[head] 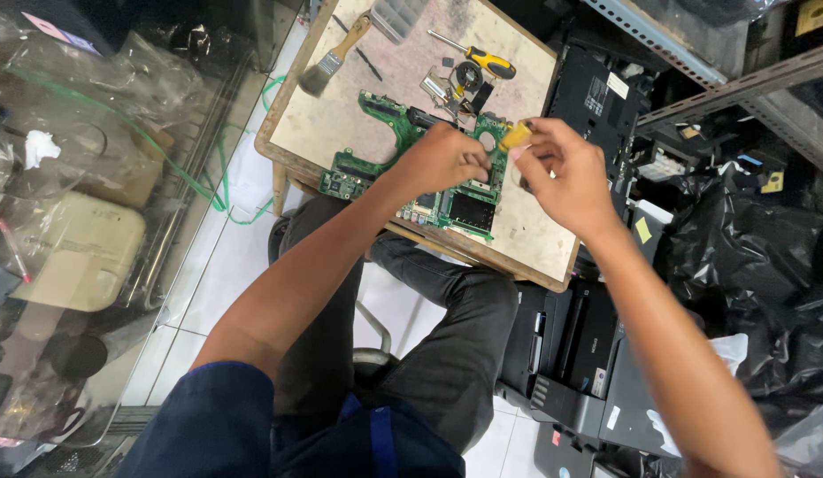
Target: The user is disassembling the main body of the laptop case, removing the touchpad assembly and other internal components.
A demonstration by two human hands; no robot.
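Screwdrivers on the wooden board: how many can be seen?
1. A yellow-handled screwdriver lies near the far edge of the board, beyond the circuit board. The hands may hide another.

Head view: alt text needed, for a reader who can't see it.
Seated person's left hand rests on a green circuit board on a small wooden table, while the right hand pinches a small yellow object. A paintbrush and yellow-handled screwdriver lie behind.

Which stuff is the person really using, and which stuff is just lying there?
In use: green circuit board under the left hand; small yellow piece pinched by the right hand.

Lying about: paintbrush, yellow-handled screwdriver, small fan, black printer, black bags.
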